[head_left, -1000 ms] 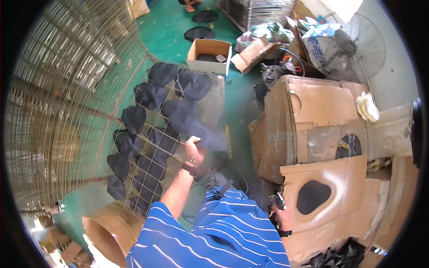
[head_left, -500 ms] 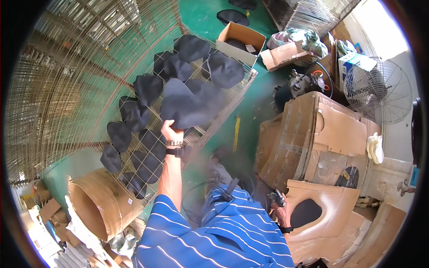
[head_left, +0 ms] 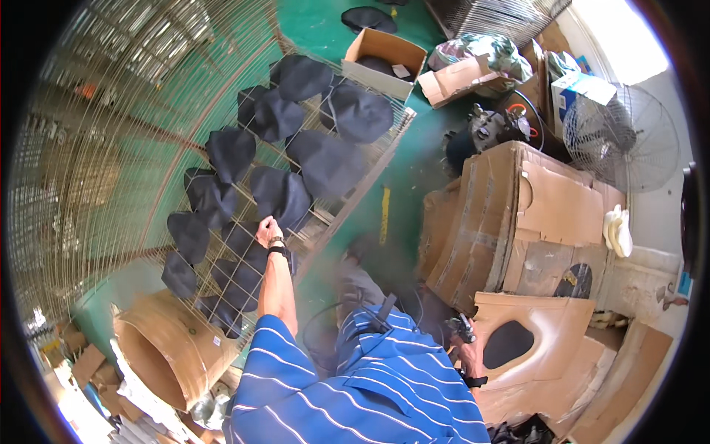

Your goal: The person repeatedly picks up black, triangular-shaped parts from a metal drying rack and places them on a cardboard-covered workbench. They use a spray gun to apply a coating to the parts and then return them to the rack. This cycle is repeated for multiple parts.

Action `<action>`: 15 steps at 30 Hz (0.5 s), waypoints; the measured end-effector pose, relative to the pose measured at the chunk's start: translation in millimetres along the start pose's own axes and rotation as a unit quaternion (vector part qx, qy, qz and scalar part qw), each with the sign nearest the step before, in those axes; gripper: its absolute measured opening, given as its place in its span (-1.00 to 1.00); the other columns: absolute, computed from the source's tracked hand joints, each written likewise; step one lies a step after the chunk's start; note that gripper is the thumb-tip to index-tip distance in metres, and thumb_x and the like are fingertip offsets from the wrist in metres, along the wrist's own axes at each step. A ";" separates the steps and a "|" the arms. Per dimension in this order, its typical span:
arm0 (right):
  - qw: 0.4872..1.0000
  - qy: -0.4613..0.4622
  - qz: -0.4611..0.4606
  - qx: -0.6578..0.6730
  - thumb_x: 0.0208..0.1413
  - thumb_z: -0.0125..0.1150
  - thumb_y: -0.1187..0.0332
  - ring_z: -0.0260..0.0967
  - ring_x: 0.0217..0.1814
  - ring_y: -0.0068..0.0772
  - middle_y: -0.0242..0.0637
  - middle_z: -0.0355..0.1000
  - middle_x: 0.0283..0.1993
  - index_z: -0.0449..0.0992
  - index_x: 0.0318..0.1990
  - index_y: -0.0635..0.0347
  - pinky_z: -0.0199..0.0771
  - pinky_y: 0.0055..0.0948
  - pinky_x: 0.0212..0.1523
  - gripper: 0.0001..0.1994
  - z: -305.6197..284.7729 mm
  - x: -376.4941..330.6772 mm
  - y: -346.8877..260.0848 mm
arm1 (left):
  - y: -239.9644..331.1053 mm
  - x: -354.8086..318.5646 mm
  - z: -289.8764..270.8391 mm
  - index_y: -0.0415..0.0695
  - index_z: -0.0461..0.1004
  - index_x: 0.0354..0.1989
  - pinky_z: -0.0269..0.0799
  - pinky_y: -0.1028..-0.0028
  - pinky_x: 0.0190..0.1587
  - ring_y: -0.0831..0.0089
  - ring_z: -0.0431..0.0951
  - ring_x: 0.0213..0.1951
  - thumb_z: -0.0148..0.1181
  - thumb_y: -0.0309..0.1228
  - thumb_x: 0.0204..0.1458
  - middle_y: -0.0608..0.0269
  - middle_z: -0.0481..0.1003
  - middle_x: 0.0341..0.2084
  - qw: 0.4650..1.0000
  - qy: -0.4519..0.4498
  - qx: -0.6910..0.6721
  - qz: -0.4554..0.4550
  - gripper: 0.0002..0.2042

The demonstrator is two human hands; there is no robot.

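Head camera looks down on a wire grid rack laid over a green floor, with many dark fabric pieces spread across it. The left hand reaches out along a bare forearm and rests on the grid, its fingers curled onto the lower edge of a dark fabric piece near the rack's middle; whether they pinch the cloth or only touch it cannot be told. A dark wristband sits just behind that hand. The right hand is low beside the blue striped shirt, closed around a small dark tool whose kind is too small to make out.

An open cardboard box stands on the floor just past the rack's far end; inside it lies one dark piece with a pale slip beside it. Another dark piece lies on the floor beyond the box. A round cardboard drum lies tipped at lower left, its mouth open toward the camera, and its inside looks bare brown. To the right, large flattened cardboard sheets are stacked, one with an oval cut-out. A pedestal fan stands at the far right, and a yellow strip lies on the floor between the rack and the cardboard. Curved wire mesh fills the left side.
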State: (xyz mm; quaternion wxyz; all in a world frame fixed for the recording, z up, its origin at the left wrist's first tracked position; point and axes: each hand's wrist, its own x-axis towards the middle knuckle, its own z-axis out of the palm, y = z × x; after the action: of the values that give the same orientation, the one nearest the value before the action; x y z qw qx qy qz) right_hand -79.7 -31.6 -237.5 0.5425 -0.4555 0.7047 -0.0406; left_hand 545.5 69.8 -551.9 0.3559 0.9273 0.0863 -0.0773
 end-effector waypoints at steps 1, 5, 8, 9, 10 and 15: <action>1.000 0.017 -0.005 0.018 -0.10 0.22 0.57 0.47 -0.37 -0.39 -0.16 0.51 -0.24 0.14 0.39 0.36 0.49 -0.44 -0.33 -0.22 0.6 -3.0 7.7 | 11.2 -6.6 4.0 0.10 0.66 -0.11 0.67 0.28 -0.30 0.26 0.65 -0.29 0.24 -0.22 0.03 0.19 0.63 -0.18 0.998 -0.019 0.047 -0.039 -0.75; 0.992 0.068 -0.035 0.105 -0.10 0.23 0.60 0.42 -0.37 -0.44 -0.22 0.49 -0.23 0.21 0.36 0.35 0.45 -0.47 -0.33 -0.26 -1.2 -23.8 17.3 | -11.4 -2.6 -1.7 0.15 0.48 0.16 0.40 0.25 0.12 0.14 0.52 0.08 -0.07 -0.07 0.11 0.17 0.54 0.06 0.997 0.047 0.056 0.015 -0.55; 0.973 0.156 -0.028 0.165 -0.07 0.23 0.61 0.38 -0.30 -0.47 -0.26 0.48 -0.21 0.27 0.33 0.35 0.44 -0.49 -0.24 -0.31 2.1 -50.4 34.6 | 40.3 -50.9 9.1 0.17 0.36 0.22 0.46 0.11 0.04 -0.08 0.53 -0.01 0.13 -0.23 0.00 -0.12 0.39 0.07 0.981 0.026 0.113 -0.153 -0.48; 0.963 0.196 -0.038 0.180 -0.07 0.24 0.61 0.39 -0.27 -0.47 -0.26 0.48 -0.21 0.27 0.32 0.35 0.44 -0.50 -0.21 -0.32 3.1 -61.0 38.8 | 59.0 -64.1 12.0 0.17 0.31 0.24 0.44 0.05 0.06 -0.13 0.50 -0.01 0.17 -0.31 -0.04 -0.13 0.33 0.06 0.977 0.037 0.143 -0.153 -0.44; 0.951 0.235 -0.046 0.195 -0.06 0.25 0.60 0.39 -0.25 -0.47 -0.25 0.48 -0.20 0.28 0.32 0.35 0.44 -0.50 -0.18 -0.32 3.8 -72.0 44.2 | 73.9 -85.6 16.8 0.08 0.33 0.21 0.38 0.07 0.11 -0.11 0.45 0.04 0.16 -0.37 -0.06 -0.14 0.35 0.05 0.986 0.038 0.156 -0.052 -0.45; 0.903 0.372 -0.045 0.208 -0.02 0.32 0.56 0.40 -0.19 -0.52 -0.31 0.50 -0.15 0.32 0.27 0.38 0.44 -0.52 -0.10 -0.38 -14.0 -144.6 60.8 | 135.2 -173.4 53.3 -0.21 0.39 0.11 0.25 0.15 0.24 -0.04 0.35 0.14 0.12 -0.48 -0.14 -0.15 0.42 0.02 0.897 -0.101 0.145 0.405 -0.49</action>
State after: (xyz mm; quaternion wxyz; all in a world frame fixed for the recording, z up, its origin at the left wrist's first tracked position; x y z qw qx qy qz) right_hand -127.8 96.8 -160.2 0.3206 -0.3151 0.8095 -0.3777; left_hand 401.5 -83.2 -468.1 0.2243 0.9107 -0.3454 -0.0310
